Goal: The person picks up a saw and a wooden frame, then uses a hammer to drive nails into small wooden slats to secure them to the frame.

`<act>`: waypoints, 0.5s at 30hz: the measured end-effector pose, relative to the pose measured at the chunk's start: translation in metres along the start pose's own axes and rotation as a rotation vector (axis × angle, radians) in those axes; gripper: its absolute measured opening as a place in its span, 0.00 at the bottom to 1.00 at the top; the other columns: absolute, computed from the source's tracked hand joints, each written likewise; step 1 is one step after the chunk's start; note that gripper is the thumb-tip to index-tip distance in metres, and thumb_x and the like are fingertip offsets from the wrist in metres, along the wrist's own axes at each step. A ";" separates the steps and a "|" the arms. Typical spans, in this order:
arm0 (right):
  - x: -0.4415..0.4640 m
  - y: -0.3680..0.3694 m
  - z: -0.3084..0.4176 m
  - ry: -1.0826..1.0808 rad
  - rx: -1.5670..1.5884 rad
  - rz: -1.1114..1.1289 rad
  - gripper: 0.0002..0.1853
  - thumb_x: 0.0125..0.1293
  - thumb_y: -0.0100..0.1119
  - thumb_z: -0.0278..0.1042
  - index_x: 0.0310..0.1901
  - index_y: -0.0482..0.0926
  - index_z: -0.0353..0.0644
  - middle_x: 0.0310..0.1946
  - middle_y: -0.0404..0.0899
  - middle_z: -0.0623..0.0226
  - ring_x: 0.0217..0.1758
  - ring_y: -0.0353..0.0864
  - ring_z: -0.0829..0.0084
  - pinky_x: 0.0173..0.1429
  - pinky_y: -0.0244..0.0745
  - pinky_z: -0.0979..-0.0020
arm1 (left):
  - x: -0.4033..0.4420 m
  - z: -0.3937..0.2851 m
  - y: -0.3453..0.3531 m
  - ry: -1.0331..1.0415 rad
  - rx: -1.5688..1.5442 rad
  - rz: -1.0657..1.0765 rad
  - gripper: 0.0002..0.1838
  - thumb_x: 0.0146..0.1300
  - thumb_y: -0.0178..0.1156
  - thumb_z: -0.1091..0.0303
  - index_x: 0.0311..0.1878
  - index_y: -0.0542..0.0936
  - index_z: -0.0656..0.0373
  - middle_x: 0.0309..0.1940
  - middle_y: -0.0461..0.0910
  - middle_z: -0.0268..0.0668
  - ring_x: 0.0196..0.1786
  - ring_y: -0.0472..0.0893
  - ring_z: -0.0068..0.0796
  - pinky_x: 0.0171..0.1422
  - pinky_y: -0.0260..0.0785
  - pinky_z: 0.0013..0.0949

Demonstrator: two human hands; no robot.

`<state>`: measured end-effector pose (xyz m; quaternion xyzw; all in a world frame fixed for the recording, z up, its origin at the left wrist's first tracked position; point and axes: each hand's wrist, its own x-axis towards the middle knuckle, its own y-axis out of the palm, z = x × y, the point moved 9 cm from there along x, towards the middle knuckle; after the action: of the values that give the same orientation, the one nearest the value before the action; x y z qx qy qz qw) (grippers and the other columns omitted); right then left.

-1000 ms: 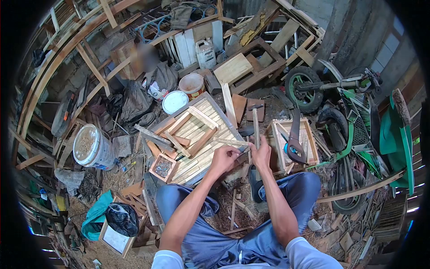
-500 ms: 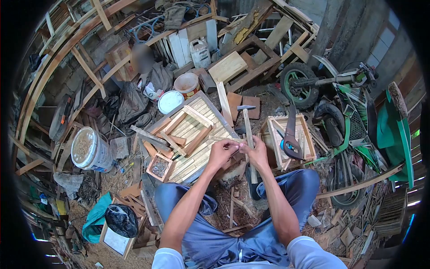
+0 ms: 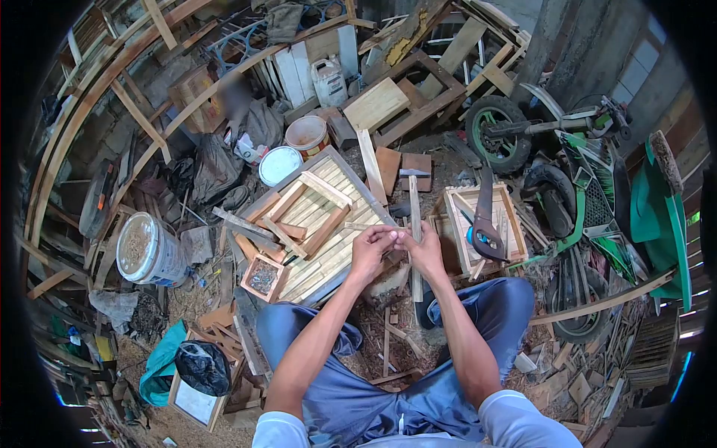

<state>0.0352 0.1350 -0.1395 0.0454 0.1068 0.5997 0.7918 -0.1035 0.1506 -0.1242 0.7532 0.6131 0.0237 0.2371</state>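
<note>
My left hand (image 3: pixel 371 250) is closed, thumb and fingers pinched at a thin wooden strip (image 3: pixel 360 226) that points left over the slatted panel. My right hand (image 3: pixel 424 252) is also closed, its fingertips meeting the left ones. A hammer (image 3: pixel 414 201) runs through my right hand, head away from me and wooden handle toward my lap. Anything small between the fingertips is too small to make out. Left of my hands, a wooden frame (image 3: pixel 328 237) and loose pieces lie on the slatted panel (image 3: pixel 347 257). A small wooden box of nails (image 3: pixel 263 277) sits at its near left corner.
On the right, a handsaw (image 3: pixel 486 216) rests across a wooden crate (image 3: pixel 513 203). Beyond it stands a green motorbike (image 3: pixel 579 179). Buckets, including a white bucket (image 3: pixel 153 250), stand to the left. Wood scraps and sawdust cover the floor around my legs.
The view has shifted slightly. My hands stay together with fingertips meeting, and the hammer remains in my right hand, turned a little more upright in view.
</note>
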 end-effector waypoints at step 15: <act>0.000 -0.031 0.013 -0.146 -0.599 -0.234 0.17 0.59 0.67 0.29 0.48 0.76 0.34 0.38 0.87 0.60 0.40 0.87 0.69 0.48 0.79 0.68 | 0.013 -0.036 0.011 0.761 1.289 0.007 0.06 0.60 0.60 0.72 0.40 0.80 0.58 0.38 0.79 0.41 0.46 0.75 0.45 0.54 0.64 0.45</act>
<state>0.0670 0.1275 -0.1326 -0.1590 -0.1270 0.5046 0.8390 -0.1024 0.1736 -0.0913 0.6846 0.5428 -0.0808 -0.4798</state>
